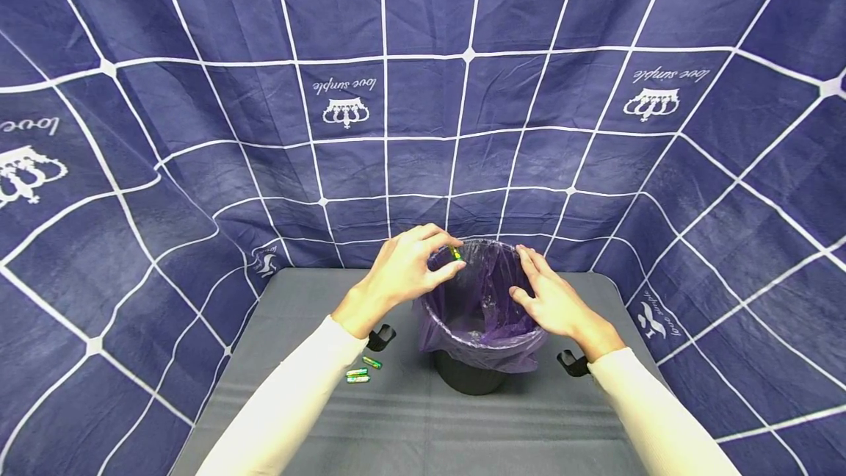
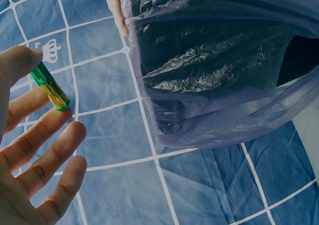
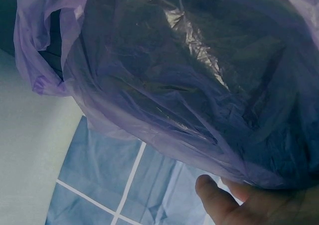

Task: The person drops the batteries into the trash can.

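My left hand (image 1: pixel 408 264) pinches a green and yellow battery (image 2: pixel 51 87) between thumb and fingertips, at the left side of the bin's mouth. The other fingers are spread in the left wrist view. A dark round trash bin (image 1: pixel 471 377) stands upright, lined with a purple plastic bag (image 1: pixel 485 292) folded over its rim. On the bin's right side, my right hand (image 1: pixel 560 305) rests against the bagged rim with fairly straight fingers. In the right wrist view, the bag hides part of that hand. The bottom of the bin cannot be made out clearly.
Three more green batteries lie on the grey table (image 1: pixel 297 417) left of the bin, one battery (image 1: pixel 372 362) slightly apart from the other two (image 1: pixel 358 375). Blue cloth (image 1: pixel 423 109) with white grid lines hangs behind and at both sides. A black band shows beneath each wrist.
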Demonstrator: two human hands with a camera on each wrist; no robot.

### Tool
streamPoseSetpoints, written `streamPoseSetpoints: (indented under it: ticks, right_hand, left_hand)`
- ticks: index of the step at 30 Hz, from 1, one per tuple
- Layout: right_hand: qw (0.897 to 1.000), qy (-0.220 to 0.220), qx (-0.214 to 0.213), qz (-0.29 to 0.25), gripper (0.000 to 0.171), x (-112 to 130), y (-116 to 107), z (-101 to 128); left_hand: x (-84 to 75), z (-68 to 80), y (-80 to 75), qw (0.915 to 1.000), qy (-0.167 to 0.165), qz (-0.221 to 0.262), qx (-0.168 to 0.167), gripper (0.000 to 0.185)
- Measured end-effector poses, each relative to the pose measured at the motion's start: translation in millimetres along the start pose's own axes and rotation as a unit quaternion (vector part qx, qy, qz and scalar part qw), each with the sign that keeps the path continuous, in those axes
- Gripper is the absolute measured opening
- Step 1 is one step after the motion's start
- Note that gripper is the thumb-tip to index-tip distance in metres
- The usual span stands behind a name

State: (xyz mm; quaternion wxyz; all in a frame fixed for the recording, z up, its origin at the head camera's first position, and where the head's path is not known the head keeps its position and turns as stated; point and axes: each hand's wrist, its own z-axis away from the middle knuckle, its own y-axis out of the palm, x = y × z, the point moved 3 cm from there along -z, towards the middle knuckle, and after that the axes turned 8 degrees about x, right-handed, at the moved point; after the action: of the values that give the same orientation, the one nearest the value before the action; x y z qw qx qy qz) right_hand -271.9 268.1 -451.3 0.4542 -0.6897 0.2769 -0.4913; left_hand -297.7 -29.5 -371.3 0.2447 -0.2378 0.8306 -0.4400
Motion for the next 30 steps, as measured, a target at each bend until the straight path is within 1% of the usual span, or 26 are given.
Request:
streamPoseSetpoints:
  ticks: [3, 8, 10, 14, 18, 25, 30]
  right_hand:
    - [1.0, 0.002, 0.002, 0.001, 0.084, 1, 0, 0]
    - [1.0, 0.003, 0.004, 0.002, 0.084, 2, 1, -1]
    - [1.0, 0.003, 0.004, 0.002, 0.084, 2, 1, -1]
    - [1.0, 0.005, 0.003, 0.001, 0.084, 2, 0, -1]
    - [1.0, 0.004, 0.002, 0.003, 0.084, 2, -1, -1]
    - [1.0, 0.002, 0.002, 0.004, 0.084, 2, -1, 0]
    - [1.0, 0.005, 0.0, 0.003, 0.084, 2, -1, 0]
  left_hand:
    - [0.2, 0.5, 1.1, 1.0, -0.001, -0.003, 0.007, 0.035]
    - [0.8, 4.0, 1.5, 0.9996, 0.0, -0.024, 0.016, 0.043]
    - [1.5, 6.3, 1.1, 0.9995, 0.004, -0.03, 0.014, 0.044]
    - [5.0, 11.7, 0.2, 0.9996, 0.006, -0.027, 0.01, 0.041]
    - [10.0, 17.7, -0.5, 0.9996, -0.003, -0.023, 0.013, 0.039]
    - [17.2, 29.5, -1.8, 0.9996, -0.018, -0.015, 0.013, 0.04]
    - [28.2, 40.8, -1.6, 0.9992, -0.032, -0.018, 0.015, 0.039]
